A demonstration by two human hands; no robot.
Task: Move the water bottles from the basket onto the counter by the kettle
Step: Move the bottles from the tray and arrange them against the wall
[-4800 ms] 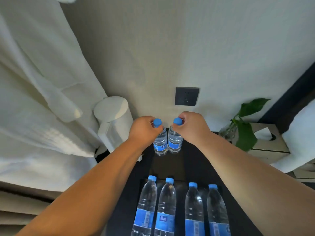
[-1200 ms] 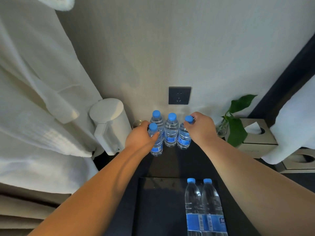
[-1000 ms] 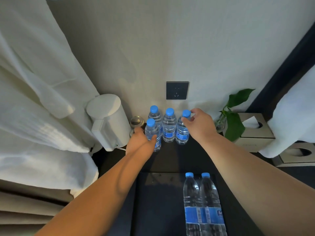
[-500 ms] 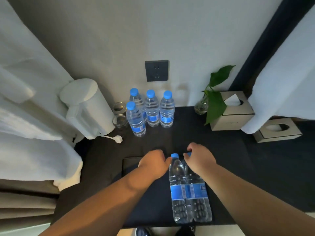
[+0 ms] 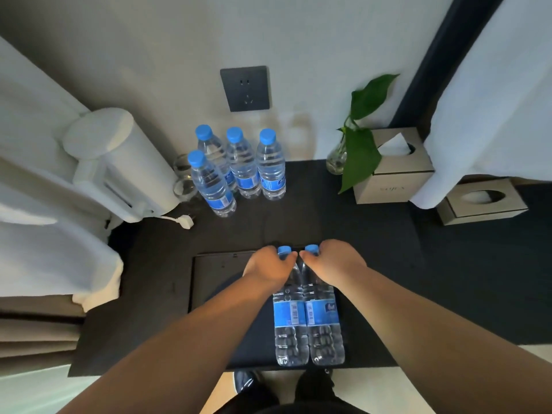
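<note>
While both hands close on the necks of the last two bottles, the pickup step is under way. Left hand (image 5: 270, 265) wraps thumb and fingers round the neck of the left bottle (image 5: 290, 318), just under its blue cap; right hand (image 5: 334, 259) does likewise on the right bottle (image 5: 324, 318). Fingers curled in tight, nothing else held. Both bottles stand upright, touching side by side, at the right end of the dark basket (image 5: 209, 282); whether they have left its floor, cannot tell.

Four bottles (image 5: 239, 171) already stand on the dark counter (image 5: 388, 249) against the wall, just right of the white kettle (image 5: 113, 162), three in a row and one in front. Two glasses (image 5: 183, 177) sit between kettle and bottles; loose plug (image 5: 185, 221) lies in front.

Judgement: final pair, task about two-thirds done. Next move calls for a straight lift clear of the basket rim, then a forward carry to open counter beside the front bottle, setting down gently so the standing group is not knocked.
</note>
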